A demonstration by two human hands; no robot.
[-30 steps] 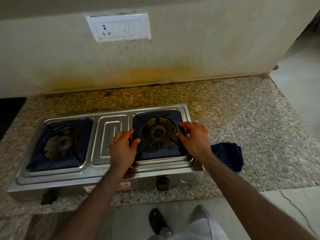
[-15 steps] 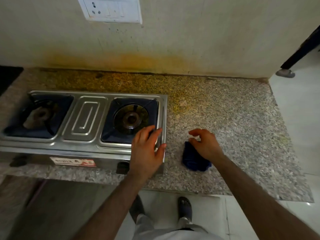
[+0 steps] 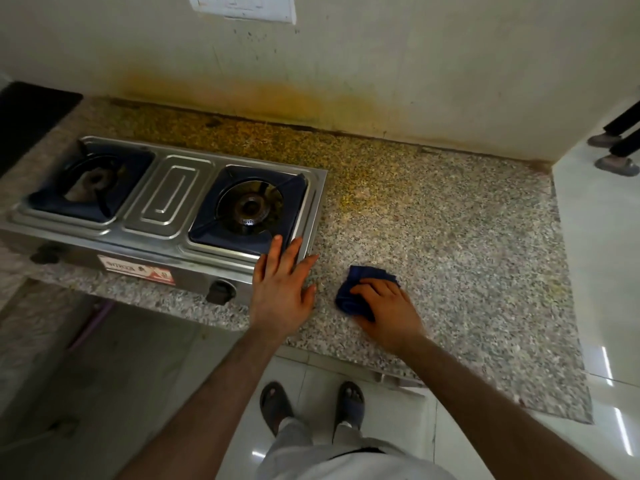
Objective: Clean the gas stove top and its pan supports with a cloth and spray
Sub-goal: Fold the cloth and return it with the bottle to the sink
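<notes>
A steel two-burner gas stove (image 3: pixel 166 195) stands on the granite counter (image 3: pixel 433 237), with dark pan supports over the left burner (image 3: pixel 91 181) and the right burner (image 3: pixel 249 207). My left hand (image 3: pixel 282 289) lies flat and open over the stove's front right corner, fingers spread. A crumpled dark blue cloth (image 3: pixel 356 289) lies on the counter just right of the stove. My right hand (image 3: pixel 384 313) presses down on the cloth, its fingers curled over it. No spray bottle is in view.
The stained wall (image 3: pixel 346 81) runs behind the counter, with a switch plate (image 3: pixel 242 6) above. Two black knobs (image 3: pixel 220 291) face the front. My sandalled feet (image 3: pixel 311 405) stand on white tiles. Another person's feet (image 3: pixel 613 157) show at the far right.
Both hands left the right pan support. My right hand went to the cloth and now grips it; my left hand slid to the stove's front right corner. The view shifted right.
</notes>
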